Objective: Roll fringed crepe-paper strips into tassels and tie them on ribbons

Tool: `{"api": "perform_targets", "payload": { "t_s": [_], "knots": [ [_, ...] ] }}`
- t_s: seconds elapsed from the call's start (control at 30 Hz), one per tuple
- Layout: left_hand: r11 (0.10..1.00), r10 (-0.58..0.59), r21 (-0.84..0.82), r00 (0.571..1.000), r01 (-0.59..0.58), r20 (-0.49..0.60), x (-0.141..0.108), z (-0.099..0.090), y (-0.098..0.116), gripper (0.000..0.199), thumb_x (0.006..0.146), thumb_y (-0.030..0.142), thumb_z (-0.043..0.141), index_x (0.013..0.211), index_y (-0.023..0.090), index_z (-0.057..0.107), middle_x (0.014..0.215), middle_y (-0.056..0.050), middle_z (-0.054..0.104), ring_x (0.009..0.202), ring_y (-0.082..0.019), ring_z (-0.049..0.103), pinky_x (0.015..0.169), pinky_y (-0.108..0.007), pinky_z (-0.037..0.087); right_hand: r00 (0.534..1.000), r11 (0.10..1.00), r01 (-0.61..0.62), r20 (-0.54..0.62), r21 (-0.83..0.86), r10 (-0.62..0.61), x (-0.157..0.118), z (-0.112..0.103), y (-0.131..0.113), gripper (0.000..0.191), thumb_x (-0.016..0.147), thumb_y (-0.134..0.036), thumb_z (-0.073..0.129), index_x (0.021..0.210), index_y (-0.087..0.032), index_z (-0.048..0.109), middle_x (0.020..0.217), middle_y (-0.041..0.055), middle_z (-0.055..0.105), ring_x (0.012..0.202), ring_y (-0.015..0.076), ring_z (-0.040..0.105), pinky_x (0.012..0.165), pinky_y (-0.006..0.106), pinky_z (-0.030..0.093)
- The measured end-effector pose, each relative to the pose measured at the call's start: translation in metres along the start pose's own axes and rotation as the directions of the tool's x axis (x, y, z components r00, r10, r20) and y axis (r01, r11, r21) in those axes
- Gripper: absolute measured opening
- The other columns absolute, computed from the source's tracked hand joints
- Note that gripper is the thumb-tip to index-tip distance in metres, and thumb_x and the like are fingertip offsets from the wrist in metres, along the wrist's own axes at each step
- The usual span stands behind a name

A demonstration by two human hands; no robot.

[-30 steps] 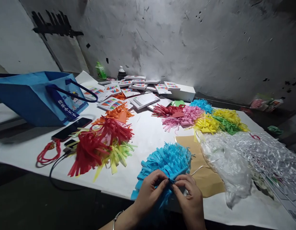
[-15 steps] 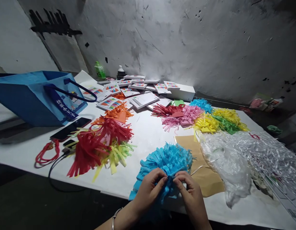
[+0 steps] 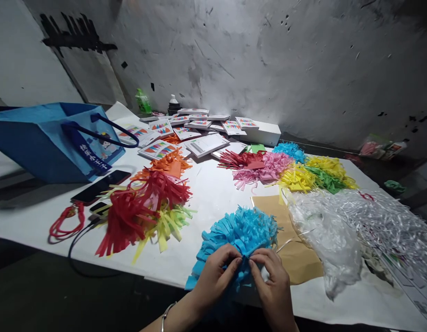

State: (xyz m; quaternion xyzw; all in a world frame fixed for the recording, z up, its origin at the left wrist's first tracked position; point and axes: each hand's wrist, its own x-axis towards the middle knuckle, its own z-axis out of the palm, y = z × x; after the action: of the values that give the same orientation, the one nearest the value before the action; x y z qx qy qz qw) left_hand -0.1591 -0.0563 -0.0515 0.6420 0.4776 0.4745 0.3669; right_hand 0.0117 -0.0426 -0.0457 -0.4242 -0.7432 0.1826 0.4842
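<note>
Left hand (image 3: pixel 216 275), right hand (image 3: pixel 274 282) tight on blue fringe (image 3: pixel 240 229); brown paper (image 3: pixel 299 263), red tassels (image 3: pixel 127 216) nearby

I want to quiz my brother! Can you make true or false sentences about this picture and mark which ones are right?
1. The left hand and right hand both pinch blue fringed paper. True.
2. The right wrist wears something shiny. False: the bracelet is on the left wrist.
3. A dark phone lies near the blue bag. True.
4. The blue bag is plain. False: it has a picture and writing on it.
</note>
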Motion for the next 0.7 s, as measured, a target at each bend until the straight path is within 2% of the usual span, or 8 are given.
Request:
{"api": "perform_targets", "payload": {
  "t_s": [0.13,0.23,0.37,0.43,0.47,0.57,0.7],
  "knots": [
    [0.998,0.070,0.000,0.998,-0.070,-0.004,0.001,-0.001,0.000,0.015,0.094,0.032,0.059,0.097,0.018,0.064,0.089,-0.005,0.066,0.079,-0.019,0.062,0.070,-0.027,0.050,1.000,1.000,0.017,0.022,-0.012,-0.017,0.000,0.000,-0.002,0.010,0.094,-0.018,0.058,0.086,-0.024,0.060,0.089,0.0005,0.066,0.087,0.0167,0.063,0.077,0.027,0.049],
    [0.982,0.135,0.129,0.991,-0.136,0.010,0.005,-0.004,0.001,0.007,0.092,0.020,0.059,0.098,0.019,0.063,0.086,-0.004,0.069,0.076,-0.018,0.064,0.068,-0.025,0.051,0.997,0.995,0.077,0.035,-0.063,-0.075,0.000,-0.001,-0.001,0.009,0.094,-0.017,0.056,0.089,-0.024,0.058,0.089,0.0007,0.065,0.087,0.0166,0.062,0.078,0.028,0.049],
    [0.871,0.338,0.347,0.937,-0.348,0.093,0.012,-0.009,-0.002,0.015,0.091,0.008,0.052,0.094,0.018,0.062,0.082,-0.005,0.070,0.075,-0.019,0.066,0.066,-0.025,0.051,0.974,0.938,0.201,-0.042,-0.284,-0.221,0.001,-0.002,0.000,0.008,0.095,-0.013,0.054,0.093,-0.021,0.056,0.089,0.0024,0.065,0.086,0.0187,0.061,0.093,0.038,0.043],
    [0.838,0.388,0.372,0.915,-0.399,0.109,0.014,-0.010,-0.004,0.017,0.090,0.007,0.051,0.096,0.018,0.062,0.083,-0.007,0.070,0.075,-0.020,0.066,0.066,-0.027,0.052,0.963,0.900,0.236,-0.036,-0.365,-0.267,0.002,-0.002,0.000,0.009,0.096,-0.016,0.054,0.103,-0.017,0.058,0.096,0.0067,0.066,0.093,0.0217,0.061,0.093,0.041,0.043],
    [0.834,0.395,0.374,0.912,-0.405,0.106,0.015,-0.010,-0.005,0.017,0.090,0.007,0.050,0.098,0.018,0.062,0.084,-0.008,0.071,0.076,-0.021,0.066,0.066,-0.027,0.052,0.960,0.886,0.252,-0.013,-0.389,-0.279,0.002,-0.002,0.000,0.016,0.096,-0.018,0.053,0.111,-0.015,0.058,0.100,0.0090,0.067,0.096,0.0231,0.061,0.091,0.040,0.044],
    [0.800,0.442,0.411,0.893,-0.436,0.087,0.015,-0.009,-0.005,0.018,0.094,0.008,0.049,0.104,0.018,0.061,0.085,-0.008,0.071,0.076,-0.020,0.067,0.067,-0.028,0.053,0.959,0.874,0.282,0.088,-0.395,-0.270,0.002,-0.003,-0.001,0.027,0.098,-0.019,0.050,0.124,-0.016,0.058,0.104,0.0092,0.067,0.094,0.0231,0.062,0.083,0.037,0.048],
    [0.697,0.562,0.508,0.826,-0.507,0.054,0.018,-0.008,-0.002,0.015,0.099,0.013,0.051,0.109,0.018,0.061,0.085,-0.007,0.070,0.074,-0.018,0.065,0.066,-0.027,0.052,0.980,0.959,0.167,0.148,-0.229,-0.136,0.004,-0.007,0.000,0.024,0.100,-0.016,0.046,0.112,-0.022,0.065,0.097,0.0050,0.066,0.087,0.0189,0.063,0.077,0.030,0.052]
  ]
}}
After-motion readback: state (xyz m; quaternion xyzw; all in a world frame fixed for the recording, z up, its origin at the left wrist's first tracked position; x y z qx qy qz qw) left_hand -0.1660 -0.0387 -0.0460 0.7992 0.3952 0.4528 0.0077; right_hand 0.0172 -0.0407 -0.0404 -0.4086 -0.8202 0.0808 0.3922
